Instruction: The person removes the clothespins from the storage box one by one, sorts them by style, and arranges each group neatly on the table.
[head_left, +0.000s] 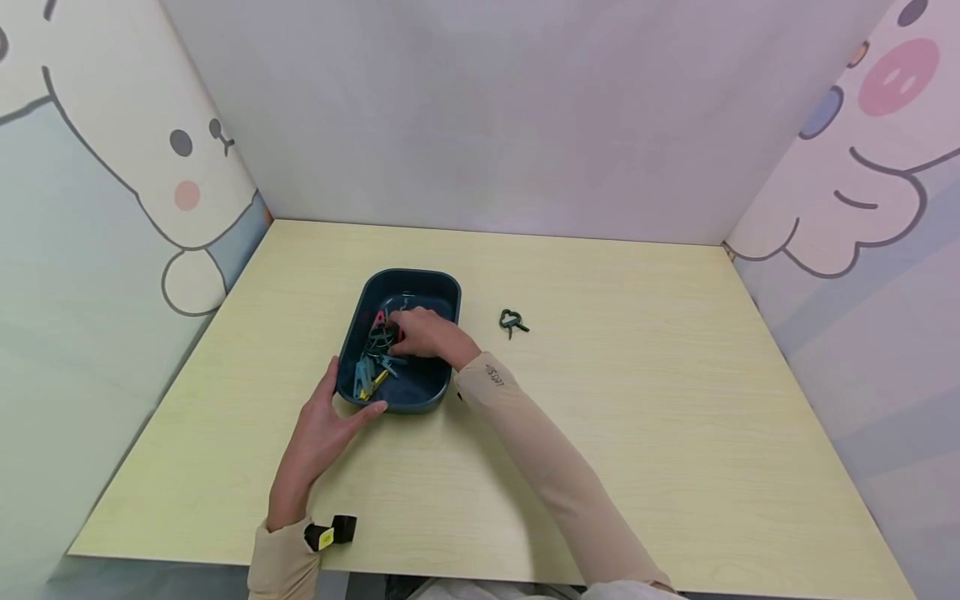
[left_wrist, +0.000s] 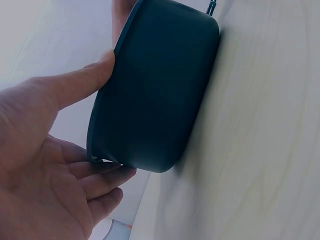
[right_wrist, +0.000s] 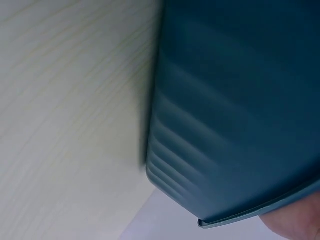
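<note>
- Clips (head_left: pixel 363 375) at nine o'clock in the bin (head_left: pixel 412 407): likely light, stiff; best pinched at one end (some overlap).
- Left hand (head_left: pixel 322 425) spread, bracing the bin's seven-o'clock corner.
- Right hand (head_left: pixel 429 333) among clips; whether it grips one, I cannot tell.

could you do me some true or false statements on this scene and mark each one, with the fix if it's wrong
1. The right hand reaches into the dark blue bin. True.
2. The loose dark clip lies left of the bin in the head view. False: it lies to the right.
3. The left hand touches the bin. True.
4. The bin is tipped onto its side. False: it stands upright on the table.
5. A yellow clip is inside the bin. True.
6. Both sleeves are black. False: they are beige.
</note>
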